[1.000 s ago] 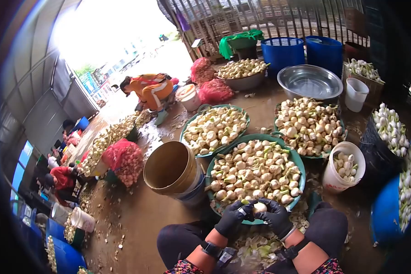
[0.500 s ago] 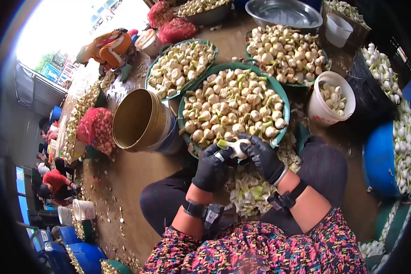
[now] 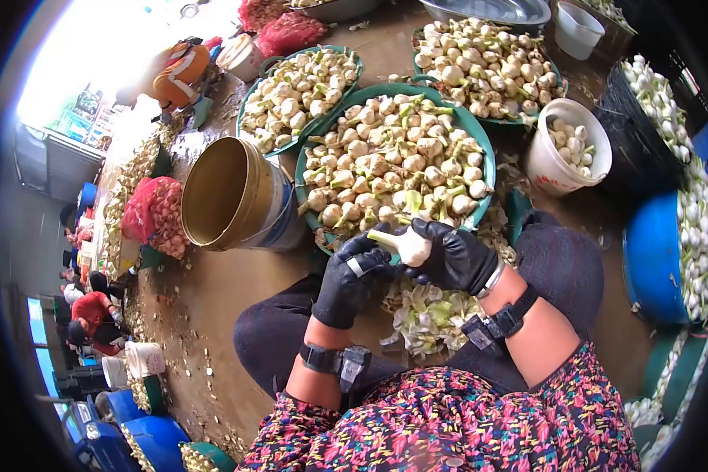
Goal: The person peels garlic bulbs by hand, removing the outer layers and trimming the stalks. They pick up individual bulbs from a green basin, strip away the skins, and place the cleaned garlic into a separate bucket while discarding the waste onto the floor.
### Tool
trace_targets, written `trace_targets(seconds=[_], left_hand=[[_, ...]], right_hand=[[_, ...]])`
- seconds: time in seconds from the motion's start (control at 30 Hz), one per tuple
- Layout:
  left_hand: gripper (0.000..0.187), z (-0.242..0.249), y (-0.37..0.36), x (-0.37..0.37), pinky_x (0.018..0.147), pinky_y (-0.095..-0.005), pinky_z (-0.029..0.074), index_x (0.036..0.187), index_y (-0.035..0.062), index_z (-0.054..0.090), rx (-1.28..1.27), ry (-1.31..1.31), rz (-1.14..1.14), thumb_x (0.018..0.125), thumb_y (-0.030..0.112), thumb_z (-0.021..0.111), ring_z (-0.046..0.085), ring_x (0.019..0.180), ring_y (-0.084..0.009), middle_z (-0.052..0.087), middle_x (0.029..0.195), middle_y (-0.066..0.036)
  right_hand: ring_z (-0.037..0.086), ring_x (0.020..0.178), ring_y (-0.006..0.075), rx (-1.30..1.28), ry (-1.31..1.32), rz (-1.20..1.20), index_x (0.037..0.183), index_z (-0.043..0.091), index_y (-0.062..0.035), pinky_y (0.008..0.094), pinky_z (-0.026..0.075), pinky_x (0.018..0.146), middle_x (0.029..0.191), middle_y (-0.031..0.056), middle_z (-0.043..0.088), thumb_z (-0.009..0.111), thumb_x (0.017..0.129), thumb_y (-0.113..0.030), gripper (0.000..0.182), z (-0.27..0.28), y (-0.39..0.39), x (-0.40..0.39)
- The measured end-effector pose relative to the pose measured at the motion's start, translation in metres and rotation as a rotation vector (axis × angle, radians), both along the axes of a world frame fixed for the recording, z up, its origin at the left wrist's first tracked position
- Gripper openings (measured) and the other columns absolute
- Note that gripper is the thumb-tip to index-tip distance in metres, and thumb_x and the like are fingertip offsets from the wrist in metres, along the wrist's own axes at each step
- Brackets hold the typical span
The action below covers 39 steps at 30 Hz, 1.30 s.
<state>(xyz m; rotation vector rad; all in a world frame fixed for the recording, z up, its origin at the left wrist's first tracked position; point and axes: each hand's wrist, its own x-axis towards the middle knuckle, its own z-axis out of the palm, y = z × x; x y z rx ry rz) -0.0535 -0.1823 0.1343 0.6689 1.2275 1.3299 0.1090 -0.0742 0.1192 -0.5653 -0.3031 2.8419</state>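
Observation:
Both of my hands wear black gloves and meet above my lap. A pale garlic bulb (image 3: 414,248) with a green stem pointing left lies between them. My right hand (image 3: 456,256) has its fingers wrapped around the bulb's right side. At the stem side is my left hand (image 3: 354,275), its fingers curled in, with a light band on one finger; its fingertips are partly hidden. Just beyond the hands stands a green tub (image 3: 489,149) heaped with garlic bulbs. Loose peeled skins (image 3: 429,318) lie below the hands, between my legs.
An empty brown-lined bucket (image 3: 224,193) stands left of the tub. Two more garlic tubs are behind. A white bucket (image 3: 554,169) of bulbs and a blue tub (image 3: 653,256) stand right. People (image 3: 94,315) sit far left; another person (image 3: 182,79) bends at the upper left.
The bulb has turned so its round end shows more, and its stem points up-left. The hands have shifted slightly, and the whole view has tilted so the tubs appear higher.

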Motion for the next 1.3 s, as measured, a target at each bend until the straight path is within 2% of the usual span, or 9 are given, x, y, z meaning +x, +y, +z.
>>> trace_targets(seconds=[0.23,0.37,0.63,0.7,0.83,0.97,1.03,1.17,1.3], left_hand=[[0.022,0.014,0.007,0.011,0.065,-0.0264,0.047,0.099,-0.0029,0.060,-0.017,-0.053,0.139,0.080,0.008,0.059,0.058,0.073,-0.0134,0.062,0.084,-0.006],[0.025,0.000,0.016,-0.014,0.069,-0.0240,0.046,0.103,-0.0061,0.056,0.100,-0.082,0.334,0.083,0.009,0.056,0.057,0.074,-0.0123,0.060,0.084,-0.006],[0.028,0.004,0.011,-0.010,0.070,-0.0290,0.050,0.099,-0.0035,0.057,0.113,0.042,0.249,0.087,0.021,0.056,0.059,0.080,-0.0181,0.060,0.090,-0.010],[0.031,-0.012,0.009,-0.048,0.075,-0.0320,0.048,0.099,-0.0013,0.057,0.107,1.045,0.116,0.086,0.027,0.056,0.059,0.082,-0.0188,0.060,0.089,-0.009],[0.031,0.032,0.013,-0.100,0.069,-0.0377,0.047,0.094,0.0005,0.060,0.347,-0.613,0.360,0.082,0.029,0.059,0.059,0.075,-0.0247,0.061,0.075,-0.011],[0.027,-0.035,0.041,-0.095,0.080,-0.0349,0.047,0.105,0.0007,0.058,0.469,1.297,-0.095,0.086,0.020,0.055,0.059,0.076,-0.0206,0.062,0.084,-0.007],[0.029,-0.074,0.053,-0.050,0.079,-0.0334,0.048,0.111,0.0000,0.056,-0.166,0.184,0.006,0.084,0.012,0.056,0.060,0.079,-0.0213,0.063,0.088,-0.012],[0.051,-0.160,0.082,-0.008,0.084,-0.0318,0.045,0.118,-0.0024,0.050,-0.299,0.896,-0.179,0.075,0.017,0.067,0.060,0.093,-0.0236,0.061,0.104,-0.020],[0.053,-0.183,0.107,0.015,0.076,-0.0309,0.047,0.121,-0.0014,0.046,-0.492,0.053,0.261,0.074,0.010,0.068,0.057,0.090,-0.0208,0.060,0.101,-0.014]], right_hand=[[0.061,0.077,0.0199,0.593,-0.259,-0.203,0.099,0.059,-0.0014,0.0286,0.050,0.067,0.088,0.0092,0.062,0.057,0.085,-0.022,0.025,-0.002,-0.011,-0.004],[0.056,0.073,0.0344,2.166,-0.430,-0.165,0.078,0.056,-0.0010,0.0434,0.044,0.068,0.079,0.0179,0.059,0.055,0.078,-0.018,0.017,0.018,-0.023,0.003],[0.060,0.085,0.0342,1.769,-0.497,0.969,0.091,0.066,-0.0053,0.0395,0.047,0.077,0.089,0.0199,0.063,0.059,0.070,-0.027,0.031,0.005,-0.019,0.001],[0.060,0.084,0.0341,1.775,-0.557,0.962,0.086,0.066,-0.0038,0.0399,0.047,0.076,0.087,0.0205,0.063,0.061,0.069,-0.030,0.031,-0.001,-0.018,0.004],[0.060,0.081,0.0347,1.671,-0.563,0.651,0.086,0.064,-0.0017,0.0408,0.047,0.074,0.084,0.0209,0.062,0.062,0.071,-0.029,0.031,-0.004,-0.013,0.012],[0.061,0.076,0.0342,1.584,-0.676,0.301,0.094,0.059,-0.0003,0.0386,0.048,0.069,0.081,0.0213,0.062,0.063,0.075,-0.026,0.032,0.004,0.000,0.011],[0.062,0.071,0.0287,1.359,-0.706,-0.176,0.093,0.059,0.0003,0.0365,0.048,0.067,0.076,0.0179,0.063,0.064,0.075,-0.027,0.033,-0.002,0.009,0.011],[0.051,0.061,0.0042,0.935,-0.648,-0.631,0.089,0.058,-0.0007,0.0203,0.044,0.056,0.071,0.0014,0.059,0.059,0.082,-0.009,0.011,0.016,0.032,0.022],[0.047,0.060,0.0025,0.657,-0.582,-0.671,0.088,0.059,-0.0014,0.0180,0.041,0.054,0.070,-0.0025,0.056,0.057,0.082,-0.006,0.008,0.026,0.044,0.031]])
